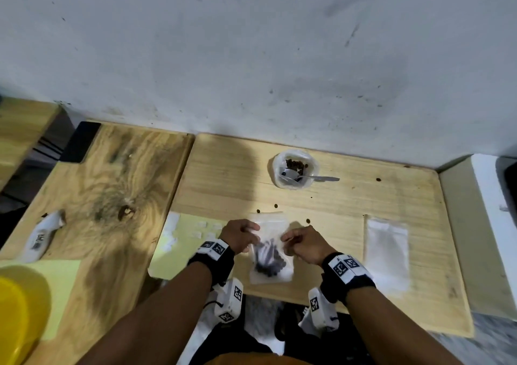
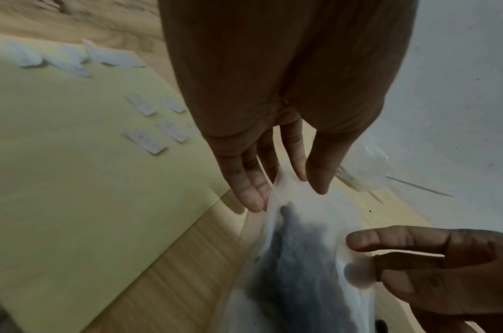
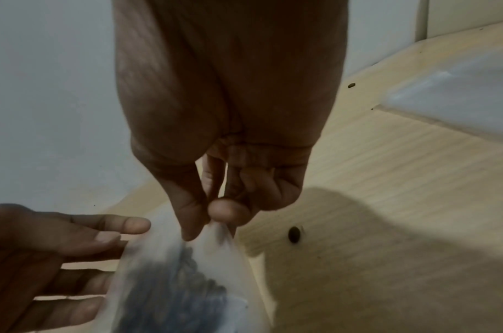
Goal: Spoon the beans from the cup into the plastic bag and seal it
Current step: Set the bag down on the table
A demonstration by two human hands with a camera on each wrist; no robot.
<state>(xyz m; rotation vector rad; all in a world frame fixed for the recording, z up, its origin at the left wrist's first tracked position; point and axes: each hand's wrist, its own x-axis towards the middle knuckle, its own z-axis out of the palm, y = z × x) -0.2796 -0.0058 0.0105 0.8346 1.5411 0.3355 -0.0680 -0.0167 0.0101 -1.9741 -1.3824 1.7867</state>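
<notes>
A pale wooden table (image 1: 363, 211) is set against a stained grey wall (image 1: 251, 43). Near its front edge a clear plastic bag (image 1: 270, 252) is held between both hands, with dark beans (image 1: 268, 264) gathered in its lower half. The bag's left edge is pinched by the left hand (image 1: 239, 236), thumb against nearly straight fingers. The right edge is pinched by the right hand (image 1: 305, 243), fingers curled. Behind, a cup (image 1: 295, 169) with remaining beans and a spoon (image 1: 321, 178) is seen. A second, empty bag (image 1: 387, 252) lies to the right.
</notes>
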